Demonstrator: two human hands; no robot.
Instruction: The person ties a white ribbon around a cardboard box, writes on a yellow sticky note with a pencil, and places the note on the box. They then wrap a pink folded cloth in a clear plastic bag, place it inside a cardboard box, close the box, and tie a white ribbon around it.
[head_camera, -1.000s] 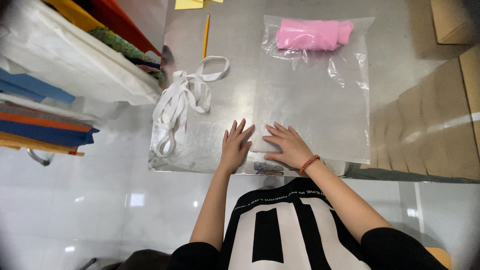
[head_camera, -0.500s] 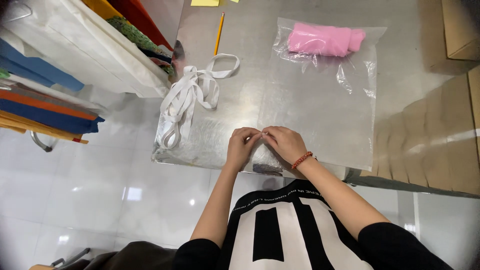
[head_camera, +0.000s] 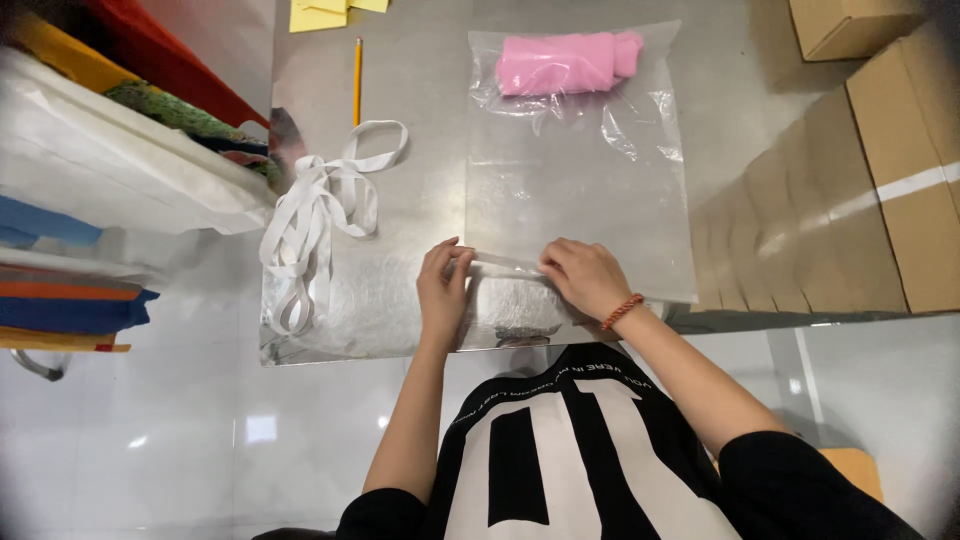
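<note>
A clear plastic bag (head_camera: 580, 190) lies flat on the metal table (head_camera: 420, 70), with a folded pink cloth (head_camera: 565, 62) inside at its far end. My left hand (head_camera: 443, 285) and my right hand (head_camera: 585, 275) both pinch the bag's near edge, which is folded up into a narrow strip between them. A red bead bracelet sits on my right wrist.
A bundle of white elastic bands (head_camera: 320, 215) lies left of the bag. A yellow pencil (head_camera: 356, 80) and yellow sticky notes (head_camera: 330, 10) are further back. Stacked fabric and plastic-wrapped goods (head_camera: 110, 170) fill the left; cardboard boxes (head_camera: 880, 170) stand on the right.
My hands went from lying flat with spread fingers on the bag's near edge to pinching it and folding it over. They have spread apart along the edge.
</note>
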